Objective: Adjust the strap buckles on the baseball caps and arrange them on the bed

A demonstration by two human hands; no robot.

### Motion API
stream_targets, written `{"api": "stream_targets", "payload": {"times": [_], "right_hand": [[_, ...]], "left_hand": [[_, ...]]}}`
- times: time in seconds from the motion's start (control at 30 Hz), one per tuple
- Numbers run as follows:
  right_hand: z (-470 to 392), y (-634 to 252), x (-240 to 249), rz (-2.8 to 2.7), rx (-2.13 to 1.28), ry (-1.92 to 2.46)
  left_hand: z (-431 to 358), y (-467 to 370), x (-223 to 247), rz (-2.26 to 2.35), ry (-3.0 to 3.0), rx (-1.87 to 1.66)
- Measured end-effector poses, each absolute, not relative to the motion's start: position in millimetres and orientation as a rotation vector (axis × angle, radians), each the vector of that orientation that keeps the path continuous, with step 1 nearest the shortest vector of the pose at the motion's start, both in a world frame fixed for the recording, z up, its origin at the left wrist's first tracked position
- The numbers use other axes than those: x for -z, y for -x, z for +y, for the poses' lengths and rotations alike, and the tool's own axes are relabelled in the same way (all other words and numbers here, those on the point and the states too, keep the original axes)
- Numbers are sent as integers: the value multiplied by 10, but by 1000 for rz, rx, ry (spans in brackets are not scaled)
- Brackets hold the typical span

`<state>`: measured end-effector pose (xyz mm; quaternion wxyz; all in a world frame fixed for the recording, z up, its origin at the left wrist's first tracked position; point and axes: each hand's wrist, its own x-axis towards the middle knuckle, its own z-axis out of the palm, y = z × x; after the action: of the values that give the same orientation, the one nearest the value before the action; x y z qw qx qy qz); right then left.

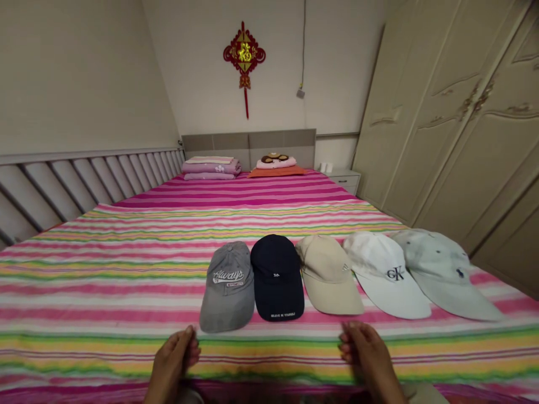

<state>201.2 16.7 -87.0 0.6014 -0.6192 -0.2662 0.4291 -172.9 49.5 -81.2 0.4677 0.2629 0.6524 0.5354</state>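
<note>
In the head view, you face a bed [105,314] covered in smooth striped cloth, where five soft, domed caps [275,275] lie in a row, curved brims toward you. Beyond are folded lilac bedding [213,166], a slatted rail [96,178] and a carved wardrobe [425,112]; the caps crowd closely together. Your left hand [176,353], half curled with nothing visible in it, is near the gray cap [227,308]; your right hand [364,350], loosely curled and likewise unladen, is near the beige cap [332,294]. The gray cap reads "Always"; the navy cap [278,286], "BELIEVE IN YOURSELF"; the white cap [393,297], "CK"; the pale cap [450,292] at far right bears a dark emblem.
</note>
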Motion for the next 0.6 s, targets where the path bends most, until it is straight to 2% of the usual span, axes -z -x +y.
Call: {"api": "stream_targets", "payload": {"times": [0.1,0.2,0.6], "right_hand": [[209,-2166,751,-280,-1230,1310],[343,-2119,610,-157,-1383,1204],[402,-2113,684,-231,-1384,1209]], "left_hand": [[345,1580,925,1438,-488,-1205],[364,1346,837,1206,-382,-1250],[440,1010,745,1235,-432,-1290]]}}
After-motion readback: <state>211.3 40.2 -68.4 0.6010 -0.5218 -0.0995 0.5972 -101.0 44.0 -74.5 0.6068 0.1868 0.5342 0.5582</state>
